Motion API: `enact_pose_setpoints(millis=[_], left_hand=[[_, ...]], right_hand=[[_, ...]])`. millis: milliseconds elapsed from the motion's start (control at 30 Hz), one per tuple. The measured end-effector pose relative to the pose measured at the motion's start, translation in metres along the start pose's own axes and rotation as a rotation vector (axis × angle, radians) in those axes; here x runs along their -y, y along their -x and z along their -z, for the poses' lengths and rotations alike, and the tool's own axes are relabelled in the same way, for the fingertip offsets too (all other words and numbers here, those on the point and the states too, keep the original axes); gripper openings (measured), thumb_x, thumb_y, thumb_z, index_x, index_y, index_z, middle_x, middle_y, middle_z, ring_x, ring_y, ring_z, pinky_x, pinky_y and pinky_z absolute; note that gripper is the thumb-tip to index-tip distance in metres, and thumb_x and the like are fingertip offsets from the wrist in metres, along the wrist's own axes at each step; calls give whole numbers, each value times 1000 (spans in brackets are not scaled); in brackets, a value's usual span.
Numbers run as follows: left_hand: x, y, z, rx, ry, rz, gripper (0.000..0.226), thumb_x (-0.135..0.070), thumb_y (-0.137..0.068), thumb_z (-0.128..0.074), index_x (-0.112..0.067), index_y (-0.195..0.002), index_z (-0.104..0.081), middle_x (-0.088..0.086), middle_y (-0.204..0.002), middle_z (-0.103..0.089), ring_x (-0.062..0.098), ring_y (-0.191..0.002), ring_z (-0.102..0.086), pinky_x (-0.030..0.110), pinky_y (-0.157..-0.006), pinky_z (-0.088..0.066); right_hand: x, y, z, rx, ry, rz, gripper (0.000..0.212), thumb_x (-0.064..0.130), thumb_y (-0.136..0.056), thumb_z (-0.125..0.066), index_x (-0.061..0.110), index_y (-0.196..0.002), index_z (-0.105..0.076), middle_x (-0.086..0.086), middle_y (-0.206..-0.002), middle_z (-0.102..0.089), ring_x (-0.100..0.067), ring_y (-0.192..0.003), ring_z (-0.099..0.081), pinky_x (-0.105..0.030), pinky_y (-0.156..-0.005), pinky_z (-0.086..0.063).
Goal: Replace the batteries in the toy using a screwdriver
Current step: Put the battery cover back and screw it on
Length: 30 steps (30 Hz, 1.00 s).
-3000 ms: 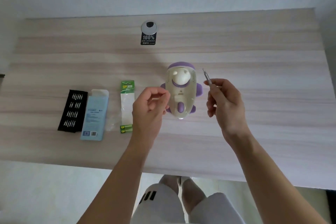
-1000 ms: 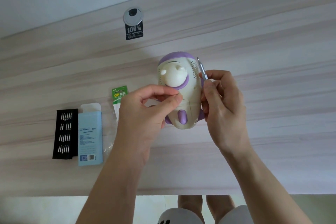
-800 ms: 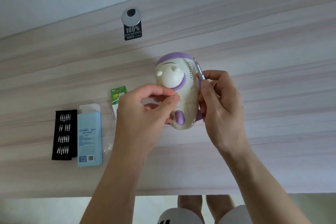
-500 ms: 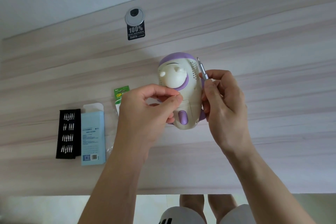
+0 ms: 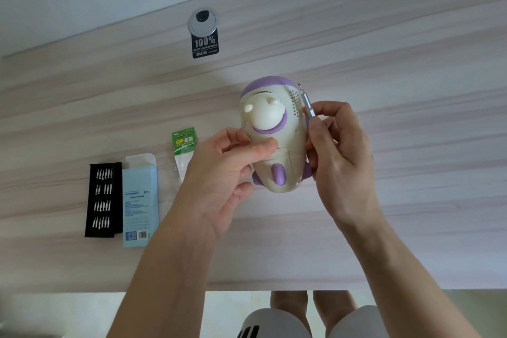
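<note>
- Watching the head cam from my end: the cream-and-purple rounded plastic toy [image 5: 290, 151] is pretty much dead centre, held between both hands over the pale wood-grain table [image 5: 411, 173]. Can't tell whether its back touches the tabletop.
- Its front faces me, with the purple cap at 12 o'clock, the little purple feet at 6 and a round white knob on the front.
- The left hand [image 5: 219, 173] grips the toy from its 8 o'clock side. The thumb lies across the front just under the knob, and the other fingers curl round behind.
- The right hand [image 5: 340, 151] sits at the toy's 3 o'clock, right up against its side. Thumb and fingers pinch a slim silver metal screwdriver [image 5: 306, 103], and the rest of the fingers are curled in.
- The screwdriver's tip pokes out above the fingers toward 12 o'clock, just beside the toy's dotted speaker holes.
- At 9 o'clock from the toy, partly behind the left hand, lies a clear battery pack [image 5: 184, 143] with a green card header.
- Further out at 9 there's an open light-blue cardboard box [image 5: 140, 200]. Its left edge meets a black tray of small screwdriver bits [image 5: 103, 199] in four rows.
- At 11 o'clock, near the table's far edge, is a round grey cable grommet [image 5: 203, 22], with a black "100%" sticker [image 5: 205, 45] touching it just below.
- Down at 6 o'clock, past the near edge, I can see the person's knees in white shorts [image 5: 274, 321].
</note>
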State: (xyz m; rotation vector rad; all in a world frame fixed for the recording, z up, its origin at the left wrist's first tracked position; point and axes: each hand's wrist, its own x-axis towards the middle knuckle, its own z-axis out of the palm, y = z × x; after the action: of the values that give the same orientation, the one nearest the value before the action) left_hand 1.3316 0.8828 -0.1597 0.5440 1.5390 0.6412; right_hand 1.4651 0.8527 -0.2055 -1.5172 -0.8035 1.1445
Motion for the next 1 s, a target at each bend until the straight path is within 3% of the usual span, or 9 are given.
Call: enact_pose_setpoints(millis=[133, 233, 333, 567, 633, 833, 1000], left_hand=[[3, 3, -2, 55, 75, -34, 30, -6, -65, -76, -16, -72, -48, -3, -62, -51, 4, -33, -45, 17, -38, -20], [6, 2, 0, 64, 105, -66, 30, -10, -56, -76, -15, -72, -52, 6, -74, -42, 4, -36, -45, 17, -38, -25], [10, 0, 4, 71, 98, -87, 28, -11, -55, -79, -16, -71, -56, 6, -72, -44, 6, -41, -44, 20, -41, -26], [10, -1, 4, 100, 96, -109, 26, -19, -59, -81, -16, -74, -59, 3, -71, -45, 7, -44, -36, 19, -42, -31], [11, -3, 4, 66, 47, -134, 29, -18, -62, -89, -20, -68, -60, 2, -70, -49, 8, -44, -35, 19, -41, -30], [17, -6, 0, -46, -74, -282, 29, -14, -71, -83, -18, -60, -56, 10, -71, -41, 8, -43, -42, 19, -41, -40], [21, -6, -3, -36, -90, -337, 30, -11, -75, -85, -12, -67, -56, 7, -68, -44, 8, -44, -43, 20, -44, -44]], right_hand=[[-1, -2, 3, 1, 12, 4, 16, 14, -104, -47, 26, -98, -57, 9, -63, -51, -12, -56, -48, -35, -50, -46], [-2, -2, 3, 7, 2, 1, 17, 13, -104, -47, 24, -99, -58, 10, -63, -52, -12, -56, -48, -38, -51, -47], [-3, -2, 2, 3, 3, -4, 16, 13, -104, -47, 23, -99, -58, 10, -64, -52, -11, -56, -48, -39, -51, -47], [-5, -4, 3, 10, -2, 7, 15, 16, -104, -47, 25, -98, -58, 9, -65, -51, -10, -55, -48, -36, -52, -46], [-6, -4, 3, 15, -6, 10, 14, 18, -103, -47, 25, -98, -58, 9, -65, -51, -11, -55, -48, -34, -52, -44], [-5, -4, 3, 24, -10, 12, 17, 16, -104, -47, 27, -97, -58, 11, -64, -53, -11, -55, -48, -32, -50, -43], [-5, -5, 6, 11, 9, 9, 17, 17, -104, -47, 29, -97, -57, 11, -65, -52, -9, -56, -49, -40, -52, -49]])
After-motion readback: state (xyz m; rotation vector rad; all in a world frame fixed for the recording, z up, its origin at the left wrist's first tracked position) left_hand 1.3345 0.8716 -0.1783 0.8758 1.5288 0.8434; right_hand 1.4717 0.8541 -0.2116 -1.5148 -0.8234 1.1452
